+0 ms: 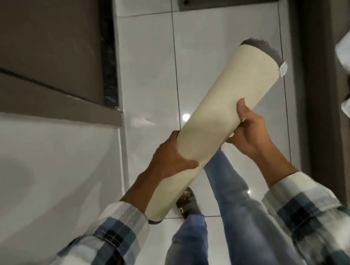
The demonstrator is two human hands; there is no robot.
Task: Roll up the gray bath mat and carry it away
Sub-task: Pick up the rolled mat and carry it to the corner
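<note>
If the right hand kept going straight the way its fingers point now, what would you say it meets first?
The right hand points up and left into the rolled bath mat that it already grips, so the mat is first. Beyond that lies only white floor tile, well below, though depth is hard to judge.

The rolled mat (222,113) I hold shows its cream backing outward, gray pile (332,41) peeking at the far end beside a white tag (283,70). My sleeves (109,248) are blue-and-white plaid, my jeans (232,191) faded blue, the floor tiles (151,69) glossy white.
</note>
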